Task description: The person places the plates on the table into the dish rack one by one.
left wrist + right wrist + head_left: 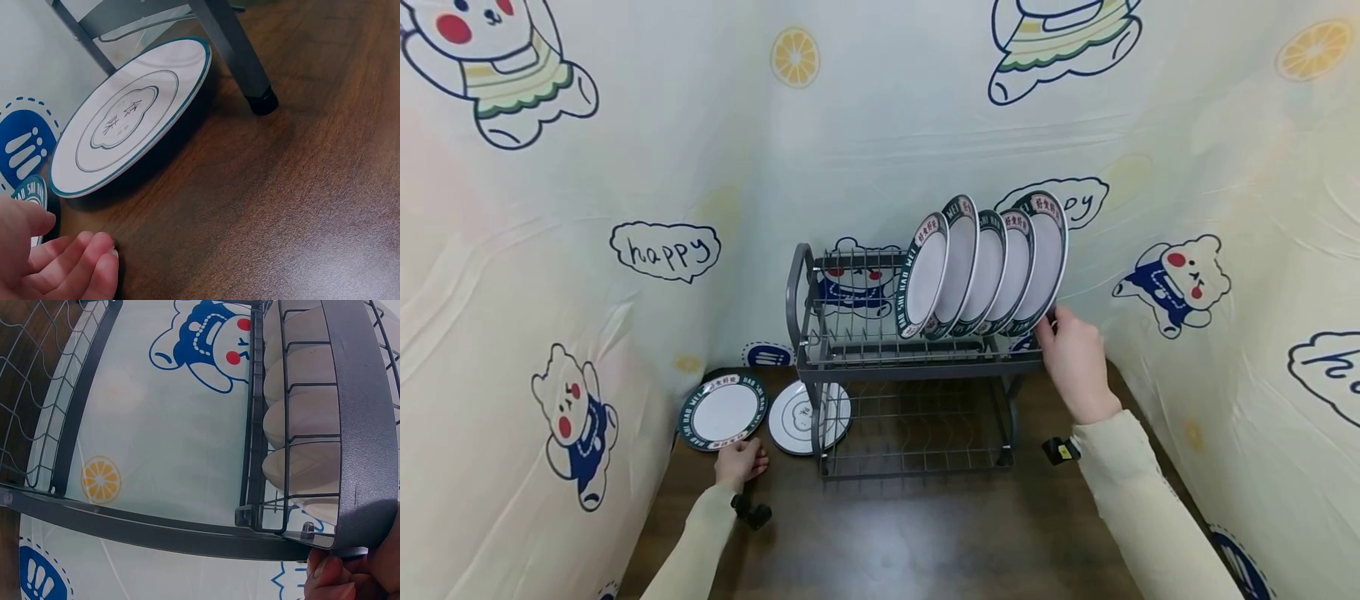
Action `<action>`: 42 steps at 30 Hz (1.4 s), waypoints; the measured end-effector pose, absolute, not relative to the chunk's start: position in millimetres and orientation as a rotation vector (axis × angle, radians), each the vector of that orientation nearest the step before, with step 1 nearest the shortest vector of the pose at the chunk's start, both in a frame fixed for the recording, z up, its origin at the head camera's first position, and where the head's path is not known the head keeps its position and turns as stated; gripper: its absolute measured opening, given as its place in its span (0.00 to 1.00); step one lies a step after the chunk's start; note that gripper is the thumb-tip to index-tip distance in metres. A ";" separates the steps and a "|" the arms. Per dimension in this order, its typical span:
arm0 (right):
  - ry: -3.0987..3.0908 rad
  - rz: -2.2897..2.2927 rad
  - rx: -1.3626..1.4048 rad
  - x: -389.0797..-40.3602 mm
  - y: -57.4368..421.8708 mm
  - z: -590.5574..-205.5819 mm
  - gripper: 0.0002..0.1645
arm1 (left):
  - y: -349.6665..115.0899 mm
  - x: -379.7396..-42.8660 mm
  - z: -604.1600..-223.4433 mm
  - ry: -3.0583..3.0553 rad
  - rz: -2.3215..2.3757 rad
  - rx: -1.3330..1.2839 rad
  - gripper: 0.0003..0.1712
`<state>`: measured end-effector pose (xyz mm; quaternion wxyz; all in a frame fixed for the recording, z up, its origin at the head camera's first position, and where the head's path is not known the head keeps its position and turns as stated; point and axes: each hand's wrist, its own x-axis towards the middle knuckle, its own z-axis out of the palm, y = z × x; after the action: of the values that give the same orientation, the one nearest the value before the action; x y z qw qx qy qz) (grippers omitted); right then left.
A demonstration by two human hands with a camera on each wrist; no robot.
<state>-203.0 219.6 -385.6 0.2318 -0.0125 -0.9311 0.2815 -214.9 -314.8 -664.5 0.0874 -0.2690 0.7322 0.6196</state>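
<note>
My right hand (pixel 1078 367) grips the right end of the upper tier of a grey two-tier dish rack (pixel 917 369). In the right wrist view its curled fingers (pixel 328 578) lie under the frame's corner. Several white plates (pixel 925 283) with dark green lettered rims stand on edge in that tier, the last one close by this hand. Loosely curled, my left hand (pixel 739 463) holds nothing and overlaps the near rim of a face-up plate (pixel 724 412). Another plate (pixel 125 119) shows its marked underside, tilted, beside the rack's left leg.
The rack's wire lower tier (pixel 917 458) stands low over the brown wooden table (pixel 887 542). A pale cloth (pixel 865 150) printed with bears and orange slices hangs behind and at both sides. Each wrist wears a small black camera (pixel 752 511).
</note>
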 end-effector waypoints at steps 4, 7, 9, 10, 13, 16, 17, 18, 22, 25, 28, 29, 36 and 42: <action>-2.566 0.773 -0.033 -200.5 219.6 -385.6 0.20 | -310.9 -211.4 -664.6 2.119 1.899 -0.805 0.19; -2.564 0.774 -0.024 -200.5 219.9 -385.6 0.21 | -307.9 -210.6 -664.5 2.068 1.964 -0.797 0.20; -2.559 0.774 -0.015 -201.1 219.9 -385.4 0.21 | -306.5 -210.8 -664.1 2.054 2.003 -0.789 0.20; -2.556 0.773 -0.011 -201.4 219.8 -385.3 0.21 | -305.8 -211.0 -663.6 2.047 2.022 -0.792 0.20; -2.549 0.776 -0.010 -201.9 219.3 -385.1 0.21 | -304.6 -212.0 -662.8 2.029 2.059 -0.810 0.19; -2.544 0.774 -0.013 -201.7 217.5 -384.6 0.22 | -304.2 -212.1 -662.3 1.997 2.081 -0.838 0.20; -2.543 0.771 -0.017 -201.4 217.5 -384.8 0.21 | -303.3 -213.0 -662.7 1.987 2.082 -0.846 0.20; -2.541 0.767 -0.018 -201.2 217.5 -385.0 0.21 | -302.7 -213.7 -663.1 1.982 2.083 -0.849 0.21; -2.541 0.761 -0.017 -201.4 217.1 -385.9 0.20 | -301.1 -216.4 -665.1 1.983 2.076 -0.864 0.20; -2.541 0.761 -0.028 -201.6 217.0 -386.3 0.20 | -300.4 -218.9 -665.2 1.987 2.070 -0.842 0.23; -2.539 0.753 -0.047 -201.6 217.2 -386.9 0.20 | -298.3 -221.9 -664.1 1.979 2.046 -0.850 0.26; -2.535 0.746 -0.052 -201.6 217.3 -387.3 0.20 | -297.6 -222.5 -664.0 1.973 2.044 -0.849 0.27; -2.531 0.700 -0.061 -203.7 216.9 -389.0 0.21 | -291.7 -228.0 -667.2 2.030 1.970 -0.897 0.23; -2.535 0.719 -0.059 -202.9 218.4 -388.9 0.21 | -290.5 -232.7 -673.1 2.050 1.939 -0.856 0.20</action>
<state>-202.9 218.4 -388.9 0.2505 -0.0215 -0.9312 0.2640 -232.7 -290.5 -673.1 0.0964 -0.2889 0.6920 0.6545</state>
